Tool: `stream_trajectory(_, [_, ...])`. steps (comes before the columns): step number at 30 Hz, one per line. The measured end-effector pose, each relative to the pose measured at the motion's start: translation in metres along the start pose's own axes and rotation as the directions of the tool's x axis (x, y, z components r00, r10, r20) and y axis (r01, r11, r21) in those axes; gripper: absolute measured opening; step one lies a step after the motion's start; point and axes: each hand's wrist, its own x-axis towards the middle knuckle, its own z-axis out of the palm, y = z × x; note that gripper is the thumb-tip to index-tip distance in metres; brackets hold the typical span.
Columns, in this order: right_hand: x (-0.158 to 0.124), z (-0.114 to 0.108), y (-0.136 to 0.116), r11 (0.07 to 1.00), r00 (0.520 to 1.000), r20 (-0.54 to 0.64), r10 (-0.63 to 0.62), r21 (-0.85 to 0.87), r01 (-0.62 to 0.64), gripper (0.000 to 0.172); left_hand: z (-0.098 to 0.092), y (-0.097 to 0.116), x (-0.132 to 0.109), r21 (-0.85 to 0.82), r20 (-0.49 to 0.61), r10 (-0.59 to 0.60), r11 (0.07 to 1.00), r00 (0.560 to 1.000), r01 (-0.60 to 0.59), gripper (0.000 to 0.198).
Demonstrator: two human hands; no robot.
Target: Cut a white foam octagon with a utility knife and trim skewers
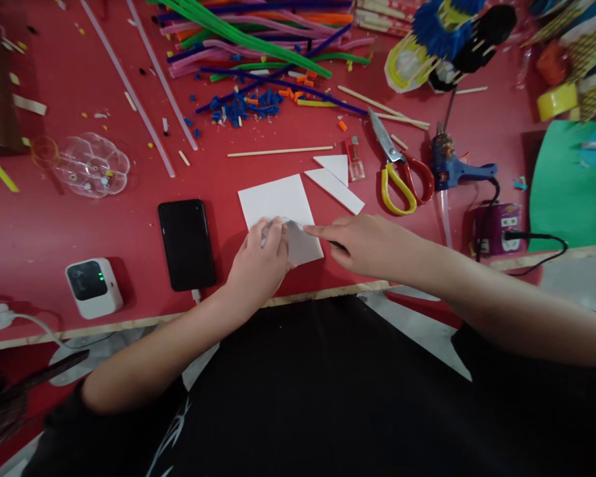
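Observation:
A square piece of white board (273, 195) lies on the red table near its front edge. My left hand (263, 262) presses on its lower part with curled fingers, and something pale and glossy under the fingertips is too hidden to name. From the right, my right hand (362, 244) grips a slim black-handled craft knife (338, 246), index finger stretched along it toward the board. The blade is hard to make out. Two cut white pieces, a strip (335, 191) and a triangle (336, 165), lie just beyond. A small clear-and-red bottle (355, 159) stands beside them.
Scissors (395, 165), a blue glue gun (451, 169) and a purple power socket (499, 228) are on the right. A black phone (187, 245) and a white device (94, 288) lie left. Pipe cleaners (258, 40), sticks (281, 152) and scraps are behind.

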Motion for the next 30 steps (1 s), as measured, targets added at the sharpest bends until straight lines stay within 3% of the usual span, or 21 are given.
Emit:
stream_trajectory(13, [-0.011,0.007,0.007,0.997,1.0,-0.014,0.001,0.075,0.0,0.059,0.0,0.0,0.0,-0.083,-0.031,-0.028,0.996,0.999,0.025,0.06])
stream_trajectory(16, [-0.013,0.005,0.01,0.997,0.999,-0.029,-0.025,0.077,0.027,0.057,-0.005,-0.003,0.001,-0.04,-0.021,-0.012,0.999,1.0,0.012,0.06])
stream_trajectory(19, [-0.021,0.003,0.014,0.989,0.991,-0.119,-0.06,0.129,0.075,0.056,-0.008,-0.006,0.002,0.019,-0.014,0.023,1.0,1.0,-0.023,0.061])
stream_trajectory(22, [-0.03,0.003,0.015,0.964,0.963,-0.268,-0.016,0.252,0.086,0.057,-0.002,-0.004,0.001,0.027,-0.062,0.02,0.999,0.998,-0.018,0.058])
stream_trajectory(26, [-0.029,0.015,0.011,0.912,0.919,-0.38,0.103,0.405,0.065,0.057,0.014,0.006,-0.001,-0.015,-0.174,-0.092,0.996,0.98,0.091,0.059])
stream_trajectory(30, [-0.018,0.034,0.005,0.874,0.902,-0.408,0.142,0.479,0.079,0.053,0.022,0.017,0.001,-0.009,-0.202,-0.178,0.984,0.963,0.18,0.061])
